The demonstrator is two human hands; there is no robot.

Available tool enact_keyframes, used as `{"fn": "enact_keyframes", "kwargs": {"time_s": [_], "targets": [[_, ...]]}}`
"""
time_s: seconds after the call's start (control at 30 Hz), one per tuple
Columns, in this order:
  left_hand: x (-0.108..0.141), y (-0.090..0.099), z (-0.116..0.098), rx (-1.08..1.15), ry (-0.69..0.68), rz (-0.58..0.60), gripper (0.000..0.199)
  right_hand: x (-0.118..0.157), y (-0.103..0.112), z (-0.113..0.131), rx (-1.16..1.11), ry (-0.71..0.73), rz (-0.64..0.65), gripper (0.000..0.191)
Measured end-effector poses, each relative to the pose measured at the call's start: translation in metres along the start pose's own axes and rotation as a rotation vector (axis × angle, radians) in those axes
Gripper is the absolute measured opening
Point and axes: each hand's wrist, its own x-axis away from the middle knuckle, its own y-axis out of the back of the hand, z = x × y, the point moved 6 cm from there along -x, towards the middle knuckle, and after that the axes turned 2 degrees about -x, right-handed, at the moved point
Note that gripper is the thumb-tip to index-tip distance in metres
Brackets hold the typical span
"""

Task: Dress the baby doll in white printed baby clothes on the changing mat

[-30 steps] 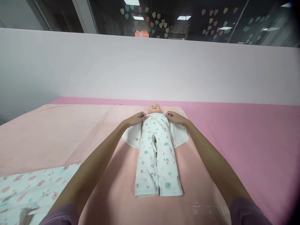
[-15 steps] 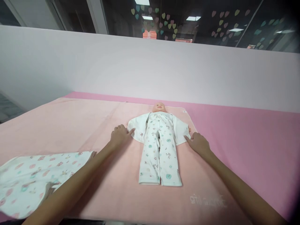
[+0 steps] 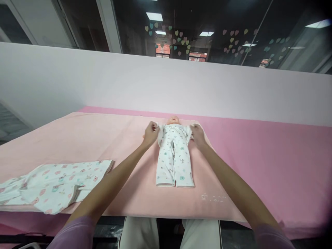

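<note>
A baby doll (image 3: 173, 120) lies on its back on a pink mat (image 3: 140, 204), its head toward the wall. White printed trousers (image 3: 174, 155) lie over its front, legs pointing toward me. My left hand (image 3: 151, 132) is closed on the white cloth of the top beside the doll's left-of-view side. On the other side my right hand (image 3: 197, 134), slightly blurred, is closed on the cloth there. Both hands hold the cloth level with the top of the trousers.
A printed white garment (image 3: 62, 180) lies on the mat at the left. Behind the mat stands a white partition (image 3: 181, 86), with dark glass above. My legs show below the near edge of the mat.
Both hands have moved up and inward and closed on the top's cloth, which was spread out and is now gathered beside the doll. The view has shifted, showing my legs.
</note>
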Motion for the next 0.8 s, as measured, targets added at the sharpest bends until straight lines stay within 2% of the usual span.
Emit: {"fn": "enact_keyframes", "kwargs": {"time_s": [0.03,0.1,0.17,0.2,0.27,0.33,0.4,0.47,0.53,0.63,0.7,0.8], "targets": [[0.005,-0.014,-0.019,-0.025,-0.17,0.06,0.006,0.006,-0.017,0.003,0.069,0.057,0.081,0.022],[0.025,-0.037,-0.043,-0.151,-0.474,0.224,0.011,0.027,-0.044,0.007,0.329,0.249,0.347,0.019],[0.048,-0.043,-0.041,-0.291,-0.586,0.327,0.017,0.055,-0.051,0.003,0.651,0.488,0.551,0.02],[0.057,-0.038,-0.034,-0.325,-0.576,0.319,0.021,0.066,-0.044,0.001,0.775,0.59,0.569,0.024],[0.07,-0.02,-0.014,-0.329,-0.485,0.247,0.029,0.078,-0.019,-0.001,0.883,0.713,0.464,0.032],[0.076,-0.006,0.005,-0.319,-0.376,0.191,0.032,0.081,0.004,-0.003,0.91,0.774,0.354,0.035],[0.079,-0.003,0.017,-0.339,-0.288,0.21,0.03,0.079,0.015,-0.006,0.929,0.806,0.306,0.031],[0.081,-0.008,0.024,-0.383,-0.222,0.257,0.021,0.076,0.018,-0.01,0.958,0.823,0.295,0.022],[0.085,-0.011,0.026,-0.446,-0.197,0.27,0.016,0.075,0.017,-0.014,1.005,0.845,0.328,0.017],[0.095,-0.008,0.027,-0.533,-0.225,0.28,0.015,0.083,0.019,-0.019,1.091,0.917,0.473,0.021],[0.102,-0.003,0.027,-0.545,-0.247,0.333,0.017,0.089,0.025,-0.02,1.11,0.938,0.547,0.021],[0.094,0.005,0.02,-0.479,-0.271,0.354,0.015,0.086,0.029,-0.011,1.05,0.872,0.564,0.021]]}}
